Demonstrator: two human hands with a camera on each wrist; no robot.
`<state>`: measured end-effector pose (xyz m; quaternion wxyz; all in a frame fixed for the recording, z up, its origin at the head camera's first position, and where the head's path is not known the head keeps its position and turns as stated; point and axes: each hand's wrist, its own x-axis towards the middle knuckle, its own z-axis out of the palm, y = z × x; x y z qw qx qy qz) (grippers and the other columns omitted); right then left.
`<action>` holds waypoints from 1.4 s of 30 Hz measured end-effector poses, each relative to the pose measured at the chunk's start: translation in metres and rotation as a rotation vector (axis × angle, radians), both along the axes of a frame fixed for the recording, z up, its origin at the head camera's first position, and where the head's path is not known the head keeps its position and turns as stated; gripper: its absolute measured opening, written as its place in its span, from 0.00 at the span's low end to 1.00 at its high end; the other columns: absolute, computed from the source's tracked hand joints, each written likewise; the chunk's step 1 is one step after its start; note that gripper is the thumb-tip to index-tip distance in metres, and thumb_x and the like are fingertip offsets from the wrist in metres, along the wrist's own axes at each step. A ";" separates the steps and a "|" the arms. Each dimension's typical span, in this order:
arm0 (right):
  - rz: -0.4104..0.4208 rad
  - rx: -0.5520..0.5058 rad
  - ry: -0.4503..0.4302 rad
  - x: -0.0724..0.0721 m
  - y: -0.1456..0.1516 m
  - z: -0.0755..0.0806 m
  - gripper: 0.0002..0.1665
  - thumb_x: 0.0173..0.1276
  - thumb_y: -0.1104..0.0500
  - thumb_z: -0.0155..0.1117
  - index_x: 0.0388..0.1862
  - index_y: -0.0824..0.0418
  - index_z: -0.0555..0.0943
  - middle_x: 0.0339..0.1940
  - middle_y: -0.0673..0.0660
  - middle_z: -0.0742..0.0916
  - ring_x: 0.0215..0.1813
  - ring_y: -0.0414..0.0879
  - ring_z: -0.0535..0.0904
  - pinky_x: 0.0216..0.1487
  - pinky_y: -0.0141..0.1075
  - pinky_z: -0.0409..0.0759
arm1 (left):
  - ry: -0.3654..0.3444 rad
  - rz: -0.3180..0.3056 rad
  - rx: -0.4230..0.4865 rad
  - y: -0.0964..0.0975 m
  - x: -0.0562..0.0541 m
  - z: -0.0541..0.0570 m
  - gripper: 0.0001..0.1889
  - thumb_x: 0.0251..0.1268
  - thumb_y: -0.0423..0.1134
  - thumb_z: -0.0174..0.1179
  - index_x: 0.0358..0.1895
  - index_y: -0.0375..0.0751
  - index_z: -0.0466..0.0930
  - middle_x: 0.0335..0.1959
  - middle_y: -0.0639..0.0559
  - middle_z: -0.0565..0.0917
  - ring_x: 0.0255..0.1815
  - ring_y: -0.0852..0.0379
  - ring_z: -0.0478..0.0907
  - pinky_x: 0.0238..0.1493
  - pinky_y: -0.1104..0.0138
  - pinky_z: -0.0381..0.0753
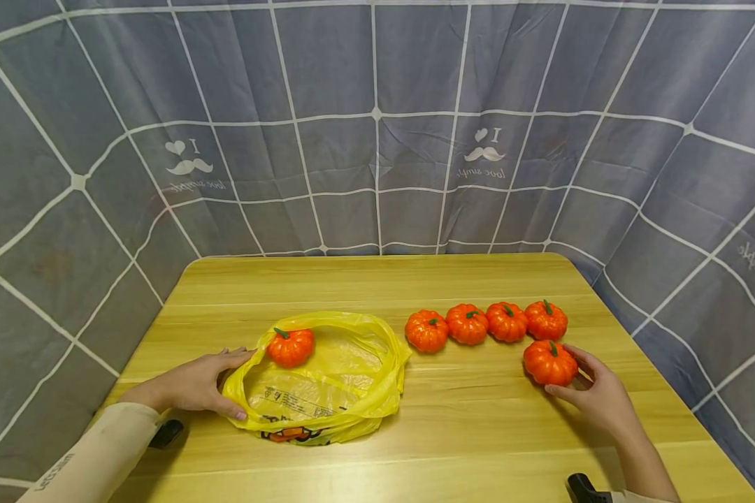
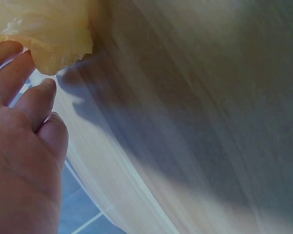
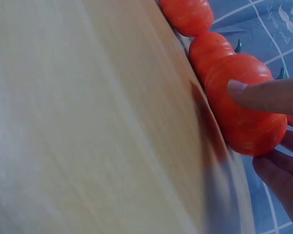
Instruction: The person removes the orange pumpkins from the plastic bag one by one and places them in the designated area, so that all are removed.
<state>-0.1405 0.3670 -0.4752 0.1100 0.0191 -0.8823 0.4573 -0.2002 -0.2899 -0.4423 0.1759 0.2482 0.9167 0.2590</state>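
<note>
In the head view, a yellow plastic bag (image 1: 377, 412) lies spread with its mouth facing up. One small orange pumpkin (image 1: 291, 348) with a green stem is inside, by the bag's left wall. My left hand (image 1: 204, 381) rests against the bag's left side, thumb near the front rim and fingers farther back. The left wrist view shows those loosely bent fingers touching the plastic (image 2: 53, 53). On the right, my right hand (image 1: 598, 395) grips another orange pumpkin (image 1: 550, 362) between thumb and fingers. In the right wrist view, the thumb presses this pumpkin's (image 3: 246, 122) side, close over the table.
Several more orange pumpkins (image 1: 468, 324) stand in a row right of the bag, just beyond the held one. Everything is on a light wooden table (image 1: 465, 433). A grey checked curtain (image 1: 415, 154) surrounds its back and sides.
</note>
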 end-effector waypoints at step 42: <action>-0.057 -0.065 0.087 -0.015 -0.044 0.035 0.79 0.49 0.61 0.86 0.85 0.50 0.38 0.81 0.67 0.54 0.79 0.66 0.51 0.74 0.32 0.54 | -0.017 -0.003 0.002 0.002 -0.003 0.003 0.59 0.44 0.61 0.79 0.75 0.29 0.62 0.75 0.24 0.57 0.73 0.17 0.46 0.66 0.28 0.48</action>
